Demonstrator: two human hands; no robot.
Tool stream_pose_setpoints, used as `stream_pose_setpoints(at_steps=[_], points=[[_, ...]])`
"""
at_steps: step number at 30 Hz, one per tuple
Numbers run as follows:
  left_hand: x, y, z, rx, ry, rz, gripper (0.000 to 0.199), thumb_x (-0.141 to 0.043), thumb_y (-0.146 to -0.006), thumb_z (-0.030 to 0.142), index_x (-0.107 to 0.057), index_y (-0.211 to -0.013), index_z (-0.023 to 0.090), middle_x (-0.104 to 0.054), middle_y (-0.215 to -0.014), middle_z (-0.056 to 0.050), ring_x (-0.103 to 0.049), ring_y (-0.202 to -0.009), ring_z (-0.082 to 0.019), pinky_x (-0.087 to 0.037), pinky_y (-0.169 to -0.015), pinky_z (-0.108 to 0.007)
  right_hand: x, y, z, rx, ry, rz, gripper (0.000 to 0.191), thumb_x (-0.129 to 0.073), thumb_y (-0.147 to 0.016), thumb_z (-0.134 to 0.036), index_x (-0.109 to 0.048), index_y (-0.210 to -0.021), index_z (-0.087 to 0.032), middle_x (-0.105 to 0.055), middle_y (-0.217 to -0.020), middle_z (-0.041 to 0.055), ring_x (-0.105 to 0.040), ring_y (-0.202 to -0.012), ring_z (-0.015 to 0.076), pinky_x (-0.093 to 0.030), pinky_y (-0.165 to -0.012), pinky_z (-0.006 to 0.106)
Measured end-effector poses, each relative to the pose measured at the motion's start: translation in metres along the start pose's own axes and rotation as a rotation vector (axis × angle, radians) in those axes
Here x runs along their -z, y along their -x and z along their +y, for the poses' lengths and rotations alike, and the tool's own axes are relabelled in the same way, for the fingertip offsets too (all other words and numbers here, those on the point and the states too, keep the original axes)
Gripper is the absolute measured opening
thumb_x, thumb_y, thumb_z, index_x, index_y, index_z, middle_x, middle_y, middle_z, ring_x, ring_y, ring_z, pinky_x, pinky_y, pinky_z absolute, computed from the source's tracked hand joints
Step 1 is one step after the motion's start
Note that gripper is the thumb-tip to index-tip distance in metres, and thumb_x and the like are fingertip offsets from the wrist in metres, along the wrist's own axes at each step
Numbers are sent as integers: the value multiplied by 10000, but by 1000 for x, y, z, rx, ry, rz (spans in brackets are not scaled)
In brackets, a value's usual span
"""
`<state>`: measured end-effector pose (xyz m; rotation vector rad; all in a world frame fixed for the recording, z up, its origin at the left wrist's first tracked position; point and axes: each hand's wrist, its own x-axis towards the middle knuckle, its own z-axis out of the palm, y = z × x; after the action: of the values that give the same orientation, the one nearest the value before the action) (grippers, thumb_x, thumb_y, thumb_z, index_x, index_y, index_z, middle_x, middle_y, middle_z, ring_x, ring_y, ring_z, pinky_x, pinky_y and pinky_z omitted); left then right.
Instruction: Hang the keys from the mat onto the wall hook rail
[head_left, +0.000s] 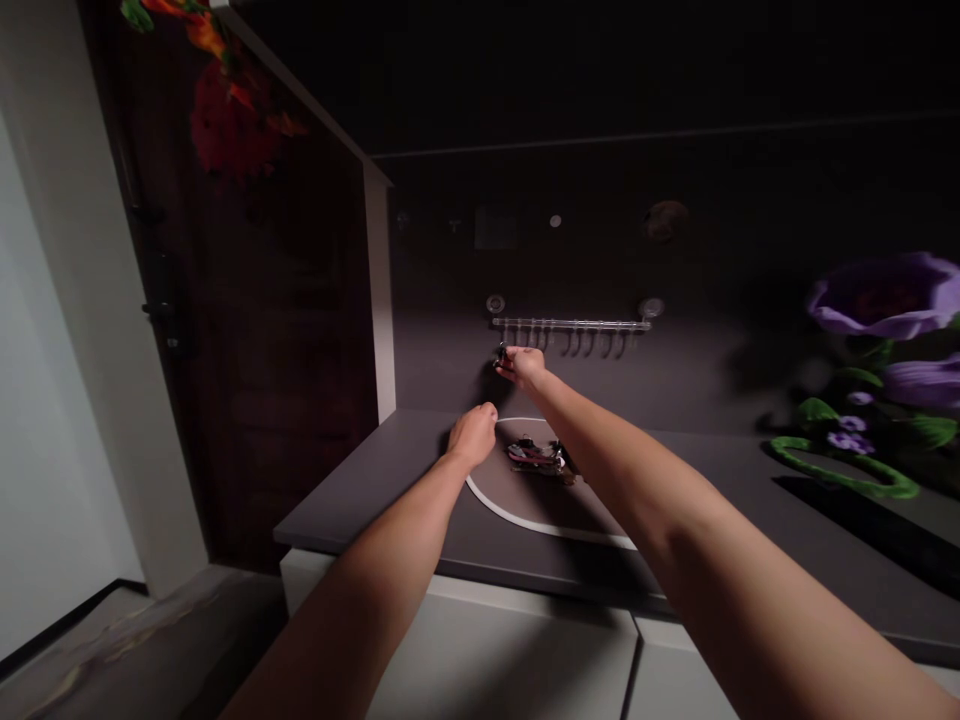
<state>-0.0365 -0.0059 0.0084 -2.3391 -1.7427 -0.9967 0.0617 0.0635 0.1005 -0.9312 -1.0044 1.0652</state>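
Note:
A metal rail with several hooks is fixed to the dark wall. My right hand reaches up to its left end, fingers closed on a small dark object hanging at a hook. My left hand hangs lower, its fingers curled and nothing visible in them, over the edge of a round dark mat with a white rim. On that mat lies a small tangle of pink and black items, too shadowed to identify, just beyond my left hand and not touched by it.
The dark grey countertop runs along the wall above white cabinet fronts. A dark wooden door stands at the left. Large artificial purple flowers with a green looped stem stand at the right.

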Motion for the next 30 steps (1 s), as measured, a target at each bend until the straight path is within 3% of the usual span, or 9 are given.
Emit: stream_pose_setpoints(at_steps=[8, 14, 20, 25, 30], points=[[-8, -3, -4, -113, 114, 27, 218, -346, -839, 173, -563, -848, 193, -609, -850, -58, -547, -804, -155, -379, -728, -258, 15, 5, 2, -14, 66, -109, 169, -466, -727, 3, -463, -635, -139, -511, -495, -33, -466, -422, 34, -477, -516, 199], [-11, -6, -5, -199, 182, 24, 208, -375, -821, 177, -584, -819, 181, -603, -843, -53, -529, -806, -152, -387, -739, -255, 28, 23, -2, -56, 88, -87, 164, -498, -714, 4, -468, -684, -154, -534, -551, -27, -494, -458, 53, -487, -561, 236], [-9, -4, -5, -263, 213, 1, 209, -400, -816, 187, -608, -815, 165, -608, -847, -55, -526, -816, -154, -397, -761, -260, 49, 46, -2, -37, 161, -152, 102, -520, -720, -42, -523, -722, -143, -581, -656, -2, -513, -505, 56, -464, -579, 232], [-9, -3, -4, -296, 219, -40, 209, -426, -811, 209, -627, -842, 162, -613, -874, -60, -533, -826, -155, -403, -765, -255, 71, 63, 10, 76, 325, -205, 48, -529, -731, -107, -552, -758, -140, -626, -721, 29, -567, -612, 79, -441, -611, 210], [-8, -2, -4, -342, 208, -107, 231, -437, -811, 242, -647, -852, 157, -626, -871, -62, -545, -832, -162, -401, -780, -264, 95, 73, 29, 348, 699, -268, 98, -536, -741, -168, -600, -806, -130, -656, -769, 42, -575, -693, 101, -436, -684, 228]])
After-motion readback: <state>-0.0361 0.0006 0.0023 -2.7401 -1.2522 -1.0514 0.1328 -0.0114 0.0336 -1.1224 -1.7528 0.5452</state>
